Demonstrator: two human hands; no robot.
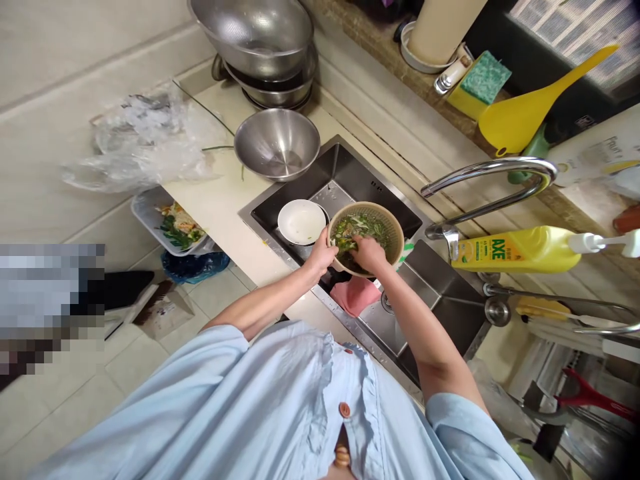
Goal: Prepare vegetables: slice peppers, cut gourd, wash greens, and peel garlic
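Observation:
A beige colander (397,230) full of wet chopped greens (367,225) is held over the sink (425,297). My left hand (321,255) grips its left rim, fingers closed round the edge. Inside the colander, my right hand (369,254) reaches into the greens; its fingers are bent around some of them near the left side. Just left of the colander sits a white bowl (301,222) on top of another container. Below the colander a pink cloth (355,297) lies in the sink, and a bit of green-and-white striped material shows at its right.
A steel bowl (277,143) stands on the counter by the sink, with stacked pans (255,40) behind it. Crumpled plastic bags (145,140) lie at left. The faucet (493,180) and a yellow soap bottle (520,249) are at right. A scrap bin (150,217) hangs beyond the counter edge.

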